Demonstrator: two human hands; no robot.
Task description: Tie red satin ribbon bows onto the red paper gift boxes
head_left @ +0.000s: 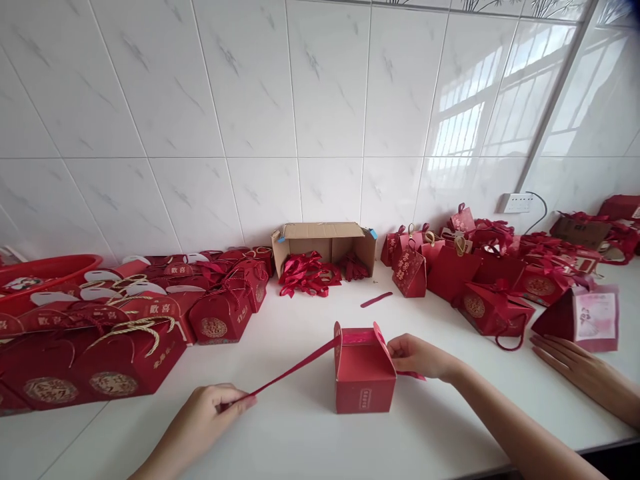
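Observation:
A small red gift box [363,373] stands on the white counter [300,427] in front of me. A red ribbon [295,369] runs taut from the box's top down to my left hand [210,413], which pinches its end. My right hand [417,357] presses against the box's right flap, fingers closed on the ribbon's other end, which trails out below the hand.
Finished red gift boxes and bags [125,333] crowd the left; more [475,280] fill the right. An open cardboard box [325,245] spilling red ribbons sits against the tiled wall. Another person's hand [575,367] rests flat at the right, by a red pyramid box [580,320].

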